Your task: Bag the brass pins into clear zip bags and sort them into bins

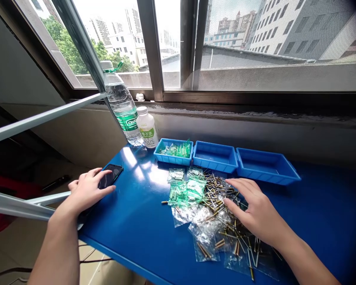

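Observation:
My left hand (pixel 90 186) is at the table's left edge, over a dark smartphone (pixel 110 176), its fingers spread across the near side of it. Over the right side of a heap of long metal screws (pixel 216 190) hovers my right hand (pixel 252 202), thumb and fingers apart with nothing between them. Clear plastic bags (pixel 203 229) lie in front of and under the heap, some with a few screws inside. Left of the screws are green-tinted bags (pixel 185 192) of small pieces I cannot make out.
Three blue bins line the wall side: the left bin (pixel 173 159) holds small green bags, while the middle bin (pixel 215 164) and right bin (pixel 268 176) show bare floors. A large water bottle (pixel 126 118) and a white bottle (pixel 148 128) stand left of them, near a metal frame (pixel 44 120).

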Demonstrator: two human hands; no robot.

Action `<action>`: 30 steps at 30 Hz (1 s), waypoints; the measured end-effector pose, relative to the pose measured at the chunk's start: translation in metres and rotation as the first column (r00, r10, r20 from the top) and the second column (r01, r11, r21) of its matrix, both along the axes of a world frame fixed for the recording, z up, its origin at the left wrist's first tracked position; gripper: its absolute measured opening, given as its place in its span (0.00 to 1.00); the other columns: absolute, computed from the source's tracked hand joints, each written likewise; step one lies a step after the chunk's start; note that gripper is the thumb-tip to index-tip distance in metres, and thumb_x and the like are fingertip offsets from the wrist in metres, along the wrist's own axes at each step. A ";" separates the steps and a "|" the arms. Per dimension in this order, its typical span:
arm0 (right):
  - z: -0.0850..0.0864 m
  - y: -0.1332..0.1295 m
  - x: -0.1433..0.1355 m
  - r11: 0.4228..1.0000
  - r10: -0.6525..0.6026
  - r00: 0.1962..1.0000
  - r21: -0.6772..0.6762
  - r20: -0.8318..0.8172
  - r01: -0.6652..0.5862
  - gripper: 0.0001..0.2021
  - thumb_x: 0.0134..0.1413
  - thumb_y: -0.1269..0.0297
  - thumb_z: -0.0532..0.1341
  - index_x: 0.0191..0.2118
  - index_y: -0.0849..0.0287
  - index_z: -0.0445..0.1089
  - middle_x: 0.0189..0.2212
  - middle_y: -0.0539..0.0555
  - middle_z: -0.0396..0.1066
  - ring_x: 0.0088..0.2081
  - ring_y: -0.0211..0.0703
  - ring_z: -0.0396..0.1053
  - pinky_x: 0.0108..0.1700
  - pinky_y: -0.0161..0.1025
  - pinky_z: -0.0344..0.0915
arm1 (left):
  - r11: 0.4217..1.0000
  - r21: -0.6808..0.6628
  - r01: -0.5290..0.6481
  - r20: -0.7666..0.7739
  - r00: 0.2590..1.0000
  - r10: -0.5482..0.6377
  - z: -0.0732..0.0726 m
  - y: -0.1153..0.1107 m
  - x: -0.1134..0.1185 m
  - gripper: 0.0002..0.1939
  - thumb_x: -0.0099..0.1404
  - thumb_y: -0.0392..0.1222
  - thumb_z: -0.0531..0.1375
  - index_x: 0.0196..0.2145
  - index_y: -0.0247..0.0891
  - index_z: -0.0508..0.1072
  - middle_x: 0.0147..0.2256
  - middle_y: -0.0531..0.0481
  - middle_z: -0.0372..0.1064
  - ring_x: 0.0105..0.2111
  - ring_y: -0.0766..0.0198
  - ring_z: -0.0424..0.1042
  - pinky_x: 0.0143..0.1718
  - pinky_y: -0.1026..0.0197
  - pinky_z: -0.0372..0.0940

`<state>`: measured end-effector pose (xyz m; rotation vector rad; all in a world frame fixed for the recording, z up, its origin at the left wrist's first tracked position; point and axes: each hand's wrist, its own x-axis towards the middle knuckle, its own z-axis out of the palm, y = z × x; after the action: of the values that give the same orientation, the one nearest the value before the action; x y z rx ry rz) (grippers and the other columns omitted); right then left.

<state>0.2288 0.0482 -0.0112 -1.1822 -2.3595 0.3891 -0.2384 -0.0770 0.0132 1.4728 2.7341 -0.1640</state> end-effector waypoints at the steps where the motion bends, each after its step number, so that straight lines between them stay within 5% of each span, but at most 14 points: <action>1: 0.000 0.000 0.000 1.000 0.000 1.000 0.003 -0.002 0.000 0.23 0.62 0.51 0.56 0.58 0.57 0.65 0.55 0.61 0.68 0.59 0.58 0.62 0.53 0.55 0.71 | 1.000 0.001 0.000 0.002 1.000 0.000 0.000 0.000 0.000 0.30 0.63 0.59 0.51 0.60 0.49 0.65 0.64 0.42 0.54 0.61 0.40 0.51 0.57 0.38 0.49; 16: -0.002 0.001 0.000 0.999 0.021 1.000 0.050 0.013 -0.022 0.23 0.61 0.52 0.57 0.58 0.57 0.65 0.54 0.61 0.68 0.58 0.56 0.63 0.54 0.56 0.70 | 0.990 0.136 -0.029 -0.091 0.995 0.041 -0.005 -0.033 -0.007 0.32 0.64 0.60 0.48 0.62 0.44 0.58 0.62 0.43 0.58 0.59 0.45 0.57 0.54 0.44 0.54; 30: 0.002 0.000 -0.002 0.996 0.029 1.000 0.084 -0.004 -0.028 0.22 0.61 0.52 0.57 0.57 0.58 0.66 0.52 0.61 0.70 0.57 0.57 0.65 0.53 0.55 0.70 | 0.995 0.095 0.020 -0.029 0.999 -0.018 -0.016 -0.034 -0.018 0.31 0.61 0.65 0.51 0.58 0.51 0.68 0.63 0.42 0.55 0.61 0.40 0.56 0.54 0.40 0.54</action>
<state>0.2269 0.0485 -0.0096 -1.1090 -2.3659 0.2993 -0.2563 -0.1106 -0.0028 1.5311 2.7871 -0.0558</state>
